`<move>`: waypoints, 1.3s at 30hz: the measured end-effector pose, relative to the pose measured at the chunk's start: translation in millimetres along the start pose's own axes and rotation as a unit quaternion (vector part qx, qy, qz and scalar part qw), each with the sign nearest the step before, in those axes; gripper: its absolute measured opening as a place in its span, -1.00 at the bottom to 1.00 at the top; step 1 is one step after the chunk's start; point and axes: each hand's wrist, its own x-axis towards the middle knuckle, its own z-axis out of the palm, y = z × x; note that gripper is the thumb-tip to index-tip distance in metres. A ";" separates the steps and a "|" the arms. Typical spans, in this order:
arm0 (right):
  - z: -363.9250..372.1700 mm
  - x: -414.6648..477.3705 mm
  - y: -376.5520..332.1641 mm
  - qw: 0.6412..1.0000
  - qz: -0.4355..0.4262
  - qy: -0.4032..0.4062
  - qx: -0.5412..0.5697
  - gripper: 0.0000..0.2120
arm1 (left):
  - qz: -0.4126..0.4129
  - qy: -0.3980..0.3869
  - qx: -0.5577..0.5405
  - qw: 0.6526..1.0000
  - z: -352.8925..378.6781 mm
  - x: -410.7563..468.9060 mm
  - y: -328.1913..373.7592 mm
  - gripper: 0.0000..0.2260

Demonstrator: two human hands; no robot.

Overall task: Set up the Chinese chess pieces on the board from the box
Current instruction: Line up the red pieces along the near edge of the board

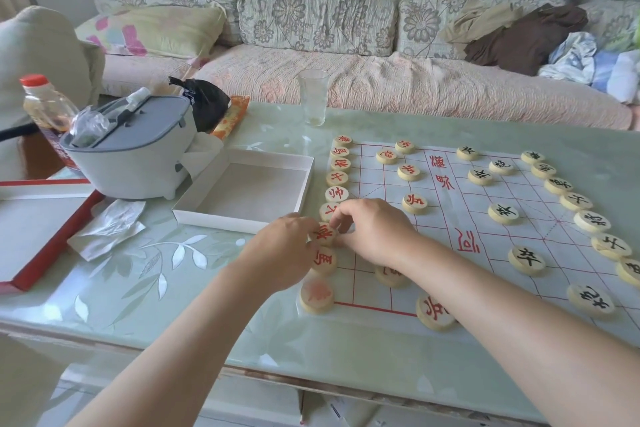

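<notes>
Both my forearms reach forward, bare, converging ahead of me. Left grip (280, 250) palm-down, fingers curled low. Right grip (372, 230) palm-down too, fingertips pinched inward toward the left; the two nearly touch.

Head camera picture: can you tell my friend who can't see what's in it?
Two bare hands, left hand and right hand, meet over a round pale wooden chess piece with a red character at the left edge of a white paper board with red lines. Red-lettered and black-lettered pieces are lined up on it, and an empty white cardboard box sits beside it.
</notes>
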 end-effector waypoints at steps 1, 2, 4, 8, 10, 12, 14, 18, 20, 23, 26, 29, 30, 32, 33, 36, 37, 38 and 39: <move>-0.5 1.5 1.1 1.000 0.001 0.002 -0.001 -0.90 | -0.003 0.006 0.000 1.000 -0.5 0.9 -0.7 -0.76; -1.0 2.7 2.4 1.000 0.004 0.005 -0.001 -0.90 | -0.005 0.012 0.000 1.000 -0.6 1.7 -1.3 -0.76; -1.9 4.2 4.7 1.000 0.008 0.008 -0.001 -0.90 | -0.003 0.021 0.001 1.000 0.1 1.2 -1.6 -0.77; -2.5 2.9 3.0 1.000 0.002 -0.009 0.004 -0.85 | 0.026 0.015 0.037 0.999 3.0 -0.1 1.1 -0.70; -2.1 2.4 1.4 1.000 0.003 -0.004 0.008 -0.85 | 0.023 0.011 0.046 0.999 2.6 -0.2 2.1 -0.69; -1.5 3.0 1.6 1.000 0.007 0.006 0.005 -0.88 | 0.013 0.014 0.056 0.998 0.9 -0.4 2.1 -0.71; -2.4 3.8 2.3 1.000 0.011 0.012 0.007 -0.89 | 0.004 0.020 0.056 0.998 -0.2 -1.2 1.6 -0.73; -4.5 1.3 -0.1 1.000 -0.004 -0.005 0.027 -0.86 | 0.009 0.020 0.043 0.999 1.1 -3.2 2.1 -0.70; -2.5 0.5 -1.4 0.999 -0.009 -0.008 0.032 -0.84 | 0.010 0.010 0.043 0.999 1.7 -4.0 2.2 -0.68; 1.0 3.0 1.9 1.000 0.002 0.008 0.020 -0.85 | 0.005 0.012 0.059 0.998 0.2 -3.4 1.2 -0.69; 0.0 4.4 5.4 1.000 0.010 0.021 0.015 -0.88 | 0.001 0.025 0.059 0.998 -1.9 -3.4 1.2 -0.70; -1.4 3.2 2.8 0.999 0.002 0.006 0.034 -0.83 | 0.009 0.023 0.045 0.999 -0.3 -3.3 1.6 -0.69; -0.6 2.8 1.6 0.999 -0.002 0.002 0.034 -0.82 | 0.012 0.018 0.040 0.999 0.5 -3.1 1.8 -0.69; 1.7 2.7 0.8 1.000 -0.006 0.000 0.024 -0.83 | 0.013 0.015 0.038 0.999 0.8 -2.8 1.7 -0.69; 2.6 3.0 1.6 1.000 -0.006 0.001 0.019 -0.84 | 0.013 0.017 0.041 0.999 0.2 -2.5 1.4 -0.68; 1.5 3.1 4.6 1.000 0.000 0.005 0.022 -0.86 | 0.011 0.022 0.045 0.999 -1.5 -2.2 0.0 -0.68; 0.8 2.7 4.8 1.000 0.002 0.005 0.026 -0.86 | 0.013 0.021 0.044 0.999 -1.4 -2.6 -0.2 -0.68; 0.7 2.5 4.6 1.000 0.001 0.005 0.030 -0.85 | 0.013 0.021 0.043 0.999 -1.4 -2.9 0.1 -0.68; 1.1 2.4 4.2 1.000 -0.001 0.005 0.029 -0.85 | 0.013 0.020 0.040 0.999 -1.2 -3.2 0.5 -0.68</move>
